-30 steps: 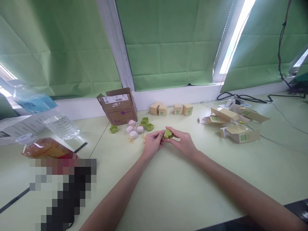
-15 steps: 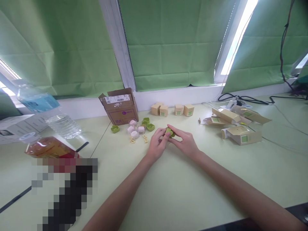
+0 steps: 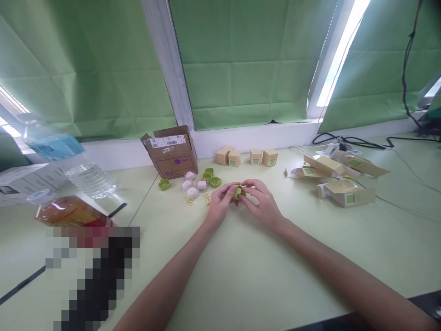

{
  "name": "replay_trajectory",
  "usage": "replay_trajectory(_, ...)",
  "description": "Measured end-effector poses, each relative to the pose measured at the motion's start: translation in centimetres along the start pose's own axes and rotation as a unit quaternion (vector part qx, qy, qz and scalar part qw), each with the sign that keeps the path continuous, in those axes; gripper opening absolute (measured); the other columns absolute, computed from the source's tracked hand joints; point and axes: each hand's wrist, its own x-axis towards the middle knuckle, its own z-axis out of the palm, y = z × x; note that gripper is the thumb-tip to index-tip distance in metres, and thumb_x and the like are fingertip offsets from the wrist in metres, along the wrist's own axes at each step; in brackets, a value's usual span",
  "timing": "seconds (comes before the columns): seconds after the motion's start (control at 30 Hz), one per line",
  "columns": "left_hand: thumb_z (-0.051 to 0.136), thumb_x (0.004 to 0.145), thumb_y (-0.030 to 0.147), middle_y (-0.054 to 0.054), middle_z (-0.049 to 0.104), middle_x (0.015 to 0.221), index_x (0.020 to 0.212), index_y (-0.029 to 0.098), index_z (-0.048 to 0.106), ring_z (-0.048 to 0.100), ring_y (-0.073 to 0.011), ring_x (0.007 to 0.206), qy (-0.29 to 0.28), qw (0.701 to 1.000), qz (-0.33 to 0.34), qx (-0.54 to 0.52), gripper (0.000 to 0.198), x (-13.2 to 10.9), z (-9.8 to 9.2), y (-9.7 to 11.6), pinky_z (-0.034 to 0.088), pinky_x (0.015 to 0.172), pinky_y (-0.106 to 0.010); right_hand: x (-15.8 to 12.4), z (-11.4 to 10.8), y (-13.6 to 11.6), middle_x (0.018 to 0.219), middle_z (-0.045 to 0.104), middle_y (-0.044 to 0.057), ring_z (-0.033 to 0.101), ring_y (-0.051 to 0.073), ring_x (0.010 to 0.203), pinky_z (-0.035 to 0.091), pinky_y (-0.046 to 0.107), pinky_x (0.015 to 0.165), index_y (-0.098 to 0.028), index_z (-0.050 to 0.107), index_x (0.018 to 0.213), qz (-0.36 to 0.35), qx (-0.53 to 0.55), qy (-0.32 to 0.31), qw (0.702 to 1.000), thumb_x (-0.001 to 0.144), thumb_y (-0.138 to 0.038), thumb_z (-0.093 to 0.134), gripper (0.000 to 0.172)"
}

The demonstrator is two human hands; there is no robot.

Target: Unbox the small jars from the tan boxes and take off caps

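Between my two hands is a small green moulded piece (image 3: pixel 237 192), held just above the table. My left hand (image 3: pixel 221 201) is closed on its left side, with the thumb across it. The fingers of my right hand (image 3: pixel 262 202) pinch its right side; its lower part is hidden by them. Left of my hands lie more green cup-like pieces (image 3: pixel 215 182), some with rounded lobes. Among them are several pale pink pieces in clear covers (image 3: pixel 193 192). Small yellow ring-shaped parts (image 3: pixel 189 202) lie in front, one partly behind my left hand.
An open brown carton (image 3: pixel 174 158) stands by the wall, near small closed boxes (image 3: pixel 255 157). Opened, flattened boxes (image 3: pixel 347 193) lie at right by black cables (image 3: pixel 365 145). At left are a clear bottle (image 3: pixel 91 179), a bottle of amber liquid (image 3: pixel 70 209) and a white box (image 3: pixel 20 188).
Both hands have shifted slightly left with the green piece and turned it. My right-hand fingers have curled closer around it. My left hand now covers part of the yellow parts.
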Motion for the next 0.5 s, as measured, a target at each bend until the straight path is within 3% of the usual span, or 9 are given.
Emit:
replay_trajectory(0.17, 0.075, 0.084, 0.047, -0.010, 0.073, 0.101, 0.104, 0.013, 0.077, 0.063, -0.0146, 0.074, -0.001, 0.999, 0.010, 0.039, 0.040, -0.3, 0.3, 0.3, 0.057, 0.064, -0.028, 0.2, -0.2, -0.1, 0.107, 0.069, 0.008, 0.065, 0.024, 0.099, 0.057, 0.042, 0.085, -0.025, 0.072, 0.090, -0.025, -0.040, -0.015, 0.999, 0.097, -0.022, 0.059, 0.015)
replay_trajectory(0.33, 0.077, 0.083, 0.047, -0.008, 0.073, 0.091, 0.101, 0.014, 0.077, 0.061, -0.0136, 0.071, 0.008, 0.998, 0.013, 0.058, 0.038, -0.3, 0.4, 0.0, 0.053, 0.062, -0.025, 0.5, -0.2, -0.5, 0.101, 0.068, 0.008, 0.065, 0.024, 0.094, 0.056, 0.040, 0.082, -0.023, 0.065, 0.088, -0.013, -0.032, -0.013, 0.999, 0.091, -0.019, 0.060, 0.008)
replay_trajectory(0.4, 0.076, 0.082, 0.049, -0.006, 0.070, 0.084, 0.100, 0.014, 0.076, 0.061, -0.0133, 0.069, 0.031, 0.998, 0.015, 0.044, 0.040, 0.0, 0.1, -0.3, 0.052, 0.060, -0.025, 0.6, -0.5, -0.5, 0.101, 0.067, 0.008, 0.065, 0.023, 0.094, 0.056, 0.039, 0.082, -0.023, 0.062, 0.088, -0.006, -0.007, -0.009, 1.000, 0.090, -0.017, 0.058, 0.008)
replay_trajectory(0.5, 0.074, 0.083, 0.053, -0.004, 0.066, 0.078, 0.099, 0.014, 0.075, 0.059, -0.0119, 0.065, 0.111, 0.992, 0.046, 0.031, 0.042, 0.7, -1.1, -0.6, 0.049, 0.057, -0.023, 0.5, -0.8, -0.4, 0.100, 0.067, 0.008, 0.066, 0.023, 0.094, 0.055, 0.037, 0.083, -0.024, 0.062, 0.092, -0.009, 0.009, 0.011, 1.000, 0.092, -0.016, 0.056, 0.009)
